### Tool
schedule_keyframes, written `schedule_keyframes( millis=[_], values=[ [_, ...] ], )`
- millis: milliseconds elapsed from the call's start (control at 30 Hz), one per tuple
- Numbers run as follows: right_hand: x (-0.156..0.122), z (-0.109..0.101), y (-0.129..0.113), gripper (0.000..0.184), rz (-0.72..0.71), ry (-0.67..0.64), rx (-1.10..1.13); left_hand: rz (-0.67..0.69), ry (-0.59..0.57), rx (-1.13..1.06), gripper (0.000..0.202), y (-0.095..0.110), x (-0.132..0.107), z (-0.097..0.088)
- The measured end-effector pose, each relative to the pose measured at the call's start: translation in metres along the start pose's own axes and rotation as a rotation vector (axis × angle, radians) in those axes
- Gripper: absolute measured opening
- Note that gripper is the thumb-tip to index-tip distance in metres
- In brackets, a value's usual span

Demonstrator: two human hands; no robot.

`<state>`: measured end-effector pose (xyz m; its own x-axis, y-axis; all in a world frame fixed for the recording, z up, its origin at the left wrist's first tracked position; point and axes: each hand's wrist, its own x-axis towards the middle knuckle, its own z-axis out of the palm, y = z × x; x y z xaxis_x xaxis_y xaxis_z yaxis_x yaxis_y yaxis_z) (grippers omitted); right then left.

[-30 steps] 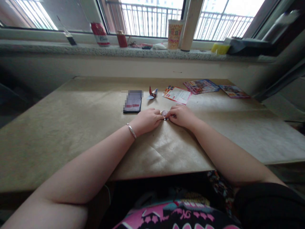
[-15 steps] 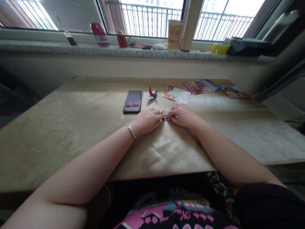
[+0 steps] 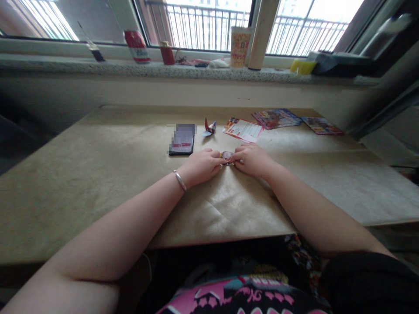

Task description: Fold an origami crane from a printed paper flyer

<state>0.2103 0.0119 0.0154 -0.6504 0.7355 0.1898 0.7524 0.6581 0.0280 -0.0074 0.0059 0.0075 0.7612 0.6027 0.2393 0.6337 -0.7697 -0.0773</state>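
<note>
Between my two hands a small piece of folded printed paper [image 3: 227, 155] lies on the table, partly covered by fingers. My left hand [image 3: 204, 165] is closed on its left side, with a silver bangle on the wrist. From the right, my right hand [image 3: 250, 158] pinches the paper's other side. A folded paper crane [image 3: 210, 127] with a red-brown tip stands just beyond them. Left of the crane lies a dark phone [image 3: 183, 140], its screen lit. Behind my right hand rests a white and orange printed sheet [image 3: 245, 129].
Colourful printed leaflets [image 3: 278, 118] lie at the back right, with another leaflet [image 3: 321, 125] beside them. The granite windowsill [image 3: 114, 68] holds a red can [image 3: 136, 46], a red pump bottle [image 3: 167, 53], a patterned cup [image 3: 240, 48] and a yellow item [image 3: 302, 66].
Both hands stay at the paper, with only slight finger shifts. A bit more of the paper's upper left shows now. Everything else stands as before.
</note>
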Motion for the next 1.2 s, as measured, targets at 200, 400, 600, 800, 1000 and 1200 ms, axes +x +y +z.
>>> schedule_keyframes(
  millis=[200,400,600,800,1000,1200],
  values=[
    [0.0,-0.004,-0.003,0.028,-0.024,-0.029,0.002,-0.013,-0.014,0.02,0.033,0.002,0.0,-0.001],
    [0.001,-0.002,-0.002,0.027,0.033,-0.028,0.047,-0.013,-0.034,0.077,0.034,0.011,0.002,-0.005],
    [-0.001,-0.003,0.002,0.026,0.061,-0.039,0.078,-0.004,-0.062,0.043,0.034,0.009,0.002,-0.007],
    [-0.003,-0.006,0.004,0.026,0.03,-0.044,0.051,0.006,-0.037,-0.041,0.033,-0.001,-0.001,-0.003],
    [-0.001,-0.004,0.002,0.024,0.062,-0.039,0.069,-0.017,0.003,-0.089,0.03,0.002,0.002,0.001],
    [-0.003,-0.005,0.008,0.024,0.032,-0.036,0.115,-0.01,0.001,-0.132,0.031,0.0,0.001,0.0]
  ],
)
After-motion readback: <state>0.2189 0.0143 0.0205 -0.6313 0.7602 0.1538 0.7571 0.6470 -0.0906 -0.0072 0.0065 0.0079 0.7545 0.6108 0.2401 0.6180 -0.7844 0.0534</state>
